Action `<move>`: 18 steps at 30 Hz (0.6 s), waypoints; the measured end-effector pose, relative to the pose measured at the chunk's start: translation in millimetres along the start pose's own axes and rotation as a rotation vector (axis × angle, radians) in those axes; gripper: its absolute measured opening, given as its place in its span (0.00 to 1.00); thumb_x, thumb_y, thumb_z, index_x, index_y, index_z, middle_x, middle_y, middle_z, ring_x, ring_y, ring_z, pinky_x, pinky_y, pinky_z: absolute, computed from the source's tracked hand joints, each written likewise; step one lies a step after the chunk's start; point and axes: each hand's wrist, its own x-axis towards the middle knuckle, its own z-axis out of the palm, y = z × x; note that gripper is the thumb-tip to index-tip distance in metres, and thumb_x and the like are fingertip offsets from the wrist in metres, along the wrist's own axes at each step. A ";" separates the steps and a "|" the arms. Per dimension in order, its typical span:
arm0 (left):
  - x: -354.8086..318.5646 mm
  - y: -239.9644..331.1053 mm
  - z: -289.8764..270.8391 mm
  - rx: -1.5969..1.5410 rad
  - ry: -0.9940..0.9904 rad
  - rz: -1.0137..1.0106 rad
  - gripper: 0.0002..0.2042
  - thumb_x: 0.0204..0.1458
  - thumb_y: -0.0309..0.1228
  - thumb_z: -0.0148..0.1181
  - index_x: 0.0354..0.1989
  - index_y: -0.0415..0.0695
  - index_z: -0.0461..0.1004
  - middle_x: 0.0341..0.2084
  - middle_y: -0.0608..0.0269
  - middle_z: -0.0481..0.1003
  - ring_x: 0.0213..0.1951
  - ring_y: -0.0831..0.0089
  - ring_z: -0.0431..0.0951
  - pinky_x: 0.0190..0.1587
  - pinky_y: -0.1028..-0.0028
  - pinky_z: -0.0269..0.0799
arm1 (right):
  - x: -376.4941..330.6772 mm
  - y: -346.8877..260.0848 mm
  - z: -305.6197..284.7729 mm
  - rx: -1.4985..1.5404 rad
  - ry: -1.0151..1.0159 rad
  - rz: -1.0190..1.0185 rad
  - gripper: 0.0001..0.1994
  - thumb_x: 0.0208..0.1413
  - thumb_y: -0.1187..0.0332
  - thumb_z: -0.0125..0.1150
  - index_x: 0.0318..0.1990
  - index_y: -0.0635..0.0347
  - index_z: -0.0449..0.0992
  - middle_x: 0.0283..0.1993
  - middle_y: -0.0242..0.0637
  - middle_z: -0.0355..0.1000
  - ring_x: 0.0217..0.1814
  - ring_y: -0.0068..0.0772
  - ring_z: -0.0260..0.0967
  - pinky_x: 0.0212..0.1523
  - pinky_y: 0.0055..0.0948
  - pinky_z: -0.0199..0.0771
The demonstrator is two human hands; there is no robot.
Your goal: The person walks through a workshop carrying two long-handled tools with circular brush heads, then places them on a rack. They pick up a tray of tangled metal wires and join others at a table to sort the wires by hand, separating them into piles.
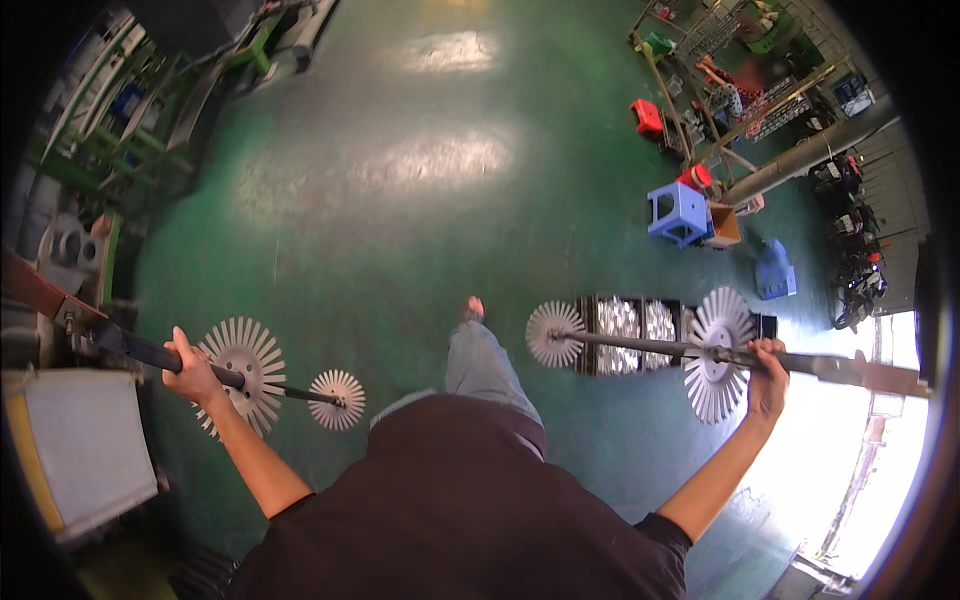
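My left hand (195, 375) is closed round a dark metal shaft (145, 352) out to my left. That shaft carries a large pale disc (238, 358) with slotted, fan-like edges, just beyond my fingers, and a smaller slotted disc (325, 386) at its inner end. Out to my right, my right hand (767, 385) grips a second shaft (630, 346). A large slotted disc (722, 312) sits on it beside the hand, with a smaller slotted disc (548, 322) at the inner end. Both shafts have a brown, flat-looking outer end. One of my legs (480, 355) reaches forward between them.
Bins of shiny metal pieces (615, 322) stand on the floor beneath the right shaft. Ahead right are a blue stool (678, 212), a red stool (647, 118), racks and another person (725, 80). A white-panelled cart (90, 440) and green machine frames (110, 150) line the left. Motorbikes (855, 225) stand far right.
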 end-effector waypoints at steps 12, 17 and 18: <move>210.1 -17.4 385.8 0.049 0.209 0.213 0.16 0.52 0.30 0.56 0.13 0.44 0.62 0.09 0.73 0.58 0.11 0.84 0.57 0.14 0.80 0.49 | 468.5 119.6 283.3 0.352 0.463 -0.362 0.09 0.51 0.67 0.60 0.27 0.62 0.68 0.22 0.33 0.63 0.27 0.27 0.63 0.33 0.26 0.65; 290.1 -22.6 542.9 0.014 0.346 0.095 0.17 0.54 0.29 0.54 0.13 0.45 0.61 0.09 0.74 0.56 0.11 0.86 0.53 0.14 0.81 0.46 | 646.3 145.6 487.2 0.474 0.694 -0.531 0.18 0.47 0.57 0.67 0.21 0.56 0.64 0.19 0.29 0.59 0.24 0.24 0.57 0.32 0.23 0.60; 312.0 -26.7 586.3 0.003 0.337 0.108 0.17 0.54 0.29 0.54 0.13 0.45 0.60 0.10 0.74 0.55 0.11 0.86 0.52 0.13 0.82 0.46 | 680.0 150.4 521.9 0.469 0.749 -0.539 0.18 0.47 0.57 0.67 0.21 0.57 0.65 0.19 0.29 0.59 0.25 0.23 0.57 0.31 0.22 0.59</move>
